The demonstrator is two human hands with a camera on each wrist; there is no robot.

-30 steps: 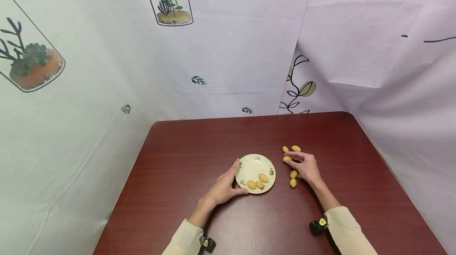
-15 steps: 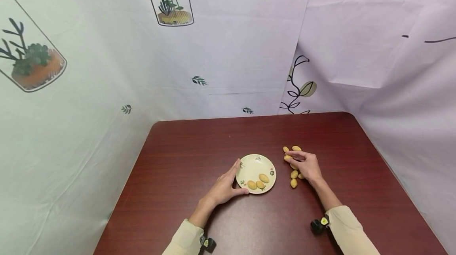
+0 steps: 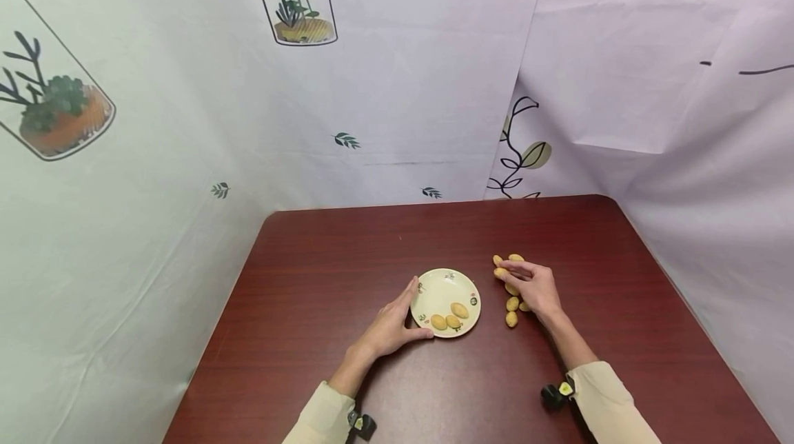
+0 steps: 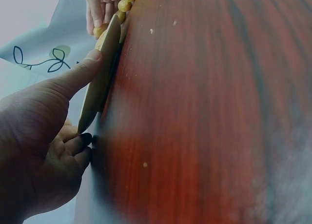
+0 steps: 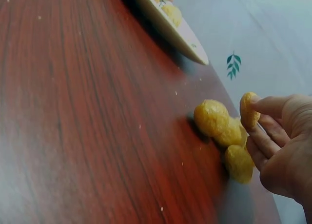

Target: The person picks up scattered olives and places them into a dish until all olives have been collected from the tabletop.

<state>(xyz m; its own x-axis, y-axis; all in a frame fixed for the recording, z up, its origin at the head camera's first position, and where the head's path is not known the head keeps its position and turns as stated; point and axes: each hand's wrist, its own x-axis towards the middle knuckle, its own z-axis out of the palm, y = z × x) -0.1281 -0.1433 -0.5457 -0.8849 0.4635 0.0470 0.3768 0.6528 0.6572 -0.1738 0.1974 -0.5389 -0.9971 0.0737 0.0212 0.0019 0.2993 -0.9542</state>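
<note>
My left hand (image 3: pixel 387 327) grips the rim of a small cream plate (image 3: pixel 437 296) with printed sprigs, thumb on the near side and fingers along the left. In the left wrist view the thumb (image 4: pixel 80 72) presses the plate's edge and the fingers curl at the opposite edge. Three small yellow potatoes (image 3: pixel 453 321) lie in the plate's near part. To the plate's right, my right hand (image 3: pixel 538 289) pinches one small yellow potato (image 5: pixel 249 110) between thumb and fingertips, over the others. Several more potatoes (image 3: pixel 512 303) lie under and around that hand, partly hidden by it.
The dark red wooden table (image 3: pixel 335 258) ends at a rounded back edge against hanging white cloth (image 3: pixel 403 85) printed with plants. More cloth hangs along both sides. A black wrist camera (image 3: pixel 554 396) is strapped at the right cuff, another (image 3: pixel 364 425) at the left.
My right hand has shifted slightly up and to the right with the pinched potato, and a potato beneath it has come into view. The left hand and the plate have stayed in place.
</note>
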